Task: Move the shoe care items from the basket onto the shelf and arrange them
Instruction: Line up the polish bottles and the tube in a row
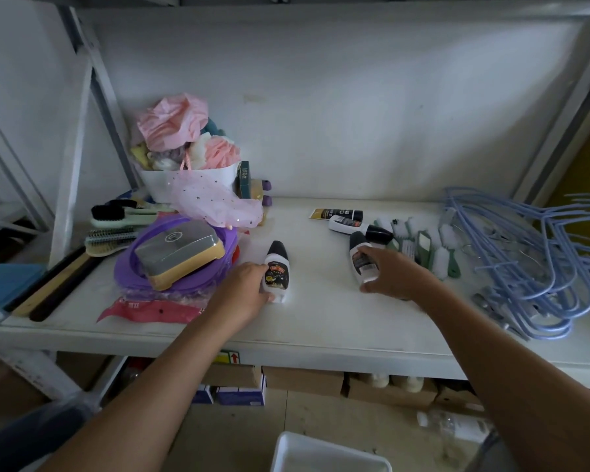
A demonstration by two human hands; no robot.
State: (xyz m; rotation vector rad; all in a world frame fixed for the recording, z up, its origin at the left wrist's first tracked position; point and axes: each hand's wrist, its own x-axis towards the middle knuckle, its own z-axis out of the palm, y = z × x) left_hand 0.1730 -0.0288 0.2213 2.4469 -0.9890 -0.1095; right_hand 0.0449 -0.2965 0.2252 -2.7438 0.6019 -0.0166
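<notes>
Two white shoe polish bottles with black caps lie on the white shelf (pixel 321 321). My left hand (pixel 244 294) grips the left bottle (pixel 277 270) from its left side. My right hand (pixel 394 274) holds the right bottle (pixel 361 258) near its base. Beyond that bottle lie another polish bottle (pixel 358 228) and a gold-and-black tube (pixel 336 213). Several green-handled white brushes (pixel 423 245) lie just right of them. The white basket (pixel 327 454) stands on the floor at the bottom edge of the view.
A purple basin holding a boxed item (pixel 179 253), shoe brushes (pixel 116 226) and a white tub of bath sponges (pixel 188 172) crowd the shelf's left. Blue hangers (pixel 532 264) pile up at the right. Cardboard boxes (pixel 304 379) sit under the shelf.
</notes>
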